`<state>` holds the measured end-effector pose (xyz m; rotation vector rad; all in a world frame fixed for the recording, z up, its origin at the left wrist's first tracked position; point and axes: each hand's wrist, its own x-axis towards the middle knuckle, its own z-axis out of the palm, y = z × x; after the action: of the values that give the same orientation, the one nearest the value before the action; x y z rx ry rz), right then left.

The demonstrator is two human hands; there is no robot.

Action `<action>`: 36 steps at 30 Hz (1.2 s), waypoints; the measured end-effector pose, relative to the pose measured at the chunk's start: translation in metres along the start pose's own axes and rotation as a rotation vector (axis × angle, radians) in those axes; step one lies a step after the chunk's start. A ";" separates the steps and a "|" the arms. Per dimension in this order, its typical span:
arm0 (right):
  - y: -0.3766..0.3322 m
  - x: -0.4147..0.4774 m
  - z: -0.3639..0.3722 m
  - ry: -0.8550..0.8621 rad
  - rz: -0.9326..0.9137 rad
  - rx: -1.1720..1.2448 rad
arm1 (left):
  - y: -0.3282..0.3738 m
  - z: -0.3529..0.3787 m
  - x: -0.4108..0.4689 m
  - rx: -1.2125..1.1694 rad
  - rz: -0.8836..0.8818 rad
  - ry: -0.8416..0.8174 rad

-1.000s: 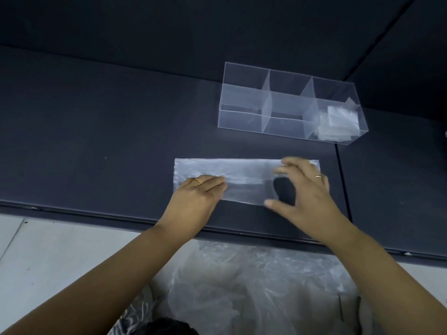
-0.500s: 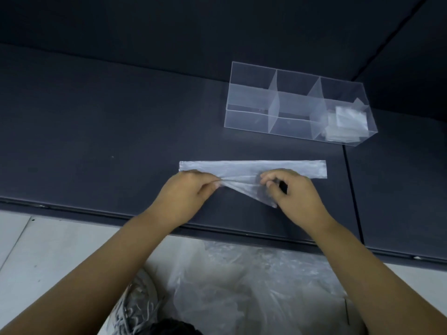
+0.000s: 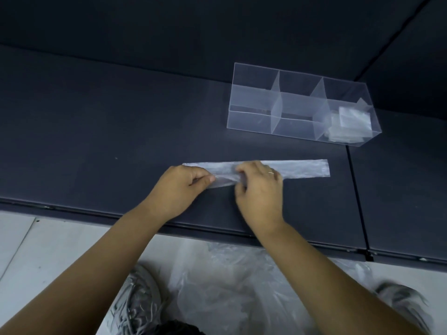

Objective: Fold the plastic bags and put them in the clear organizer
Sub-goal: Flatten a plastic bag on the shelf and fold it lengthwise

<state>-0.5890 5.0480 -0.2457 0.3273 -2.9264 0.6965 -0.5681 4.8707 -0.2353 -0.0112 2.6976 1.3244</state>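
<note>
some folded bags (image 3: 350,123), rightmost compartment of organizer (image 3: 251,122)

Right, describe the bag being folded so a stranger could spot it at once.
On the dark table, nearer than the clear organizer, lies the plastic bag, a long narrow strip. The left hand and right hand pinch its near edge. Unlike the folded bags in the organizer's right-end compartment or the loose plastic on the floor, it lies stretched out flat.

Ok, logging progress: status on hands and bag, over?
Left hand and right hand pinch the plastic bag, a narrow strip. Organizer beyond, folded bags in right-end compartment. Nothing between.
</note>
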 end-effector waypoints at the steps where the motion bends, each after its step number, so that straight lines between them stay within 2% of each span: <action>1: 0.010 0.001 -0.005 0.020 0.018 0.048 | -0.002 -0.001 0.000 -0.021 -0.009 -0.002; 4: 0.047 0.003 -0.026 -0.041 0.103 0.236 | -0.006 -0.005 0.005 -0.106 -0.073 -0.022; 6: 0.066 0.009 -0.036 -0.126 0.258 0.362 | -0.009 -0.010 0.010 -0.126 -0.131 -0.016; 8: 0.077 0.017 -0.037 -0.139 0.374 0.460 | -0.013 -0.013 0.015 -0.140 -0.164 0.010; 13: 0.074 0.028 -0.030 -0.108 0.494 0.481 | -0.022 -0.014 0.016 -0.262 -0.278 0.178; 16: 0.074 0.030 -0.028 -0.110 0.517 0.436 | -0.023 -0.010 0.014 -0.136 -0.331 0.237; 18: 0.075 0.031 -0.028 -0.109 0.524 0.426 | -0.015 -0.006 0.008 0.096 -0.280 0.339; 21: 0.073 0.031 -0.028 -0.102 0.514 0.396 | 0.006 0.014 -0.004 0.398 0.094 0.487; 23: 0.071 0.032 -0.029 -0.111 0.529 0.366 | 0.016 0.035 -0.009 0.499 0.263 0.362; 24: 0.069 0.032 -0.030 -0.120 0.540 0.359 | 0.019 0.045 -0.011 0.538 0.248 0.220; 26: 0.065 0.033 -0.031 -0.126 0.562 0.337 | 0.015 0.058 -0.013 0.696 0.108 -0.035; 28: 0.057 0.029 -0.032 -0.005 0.485 0.203 | 0.002 0.066 -0.016 0.845 0.052 -0.096; 30: 0.038 0.019 -0.028 0.135 0.201 0.149 | -0.005 0.069 -0.016 0.878 0.048 -0.085; 31: 0.027 0.012 -0.024 0.083 0.045 0.194 | -0.005 0.069 -0.015 0.873 0.048 -0.088; 33: 0.011 -0.004 -0.009 -0.203 -0.180 0.236 | -0.007 0.070 -0.015 0.858 0.054 -0.102; 34: 0.010 -0.011 -0.002 -0.326 -0.240 0.178 | -0.008 0.071 -0.015 0.856 0.060 -0.102; 36: 0.025 -0.016 0.007 -0.428 -0.261 -0.015 | -0.009 0.071 -0.015 0.866 0.066 -0.082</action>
<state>-0.5801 5.0689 -0.2655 0.9448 -3.1819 0.6302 -0.5445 4.9204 -0.2829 0.2124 2.9631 0.0760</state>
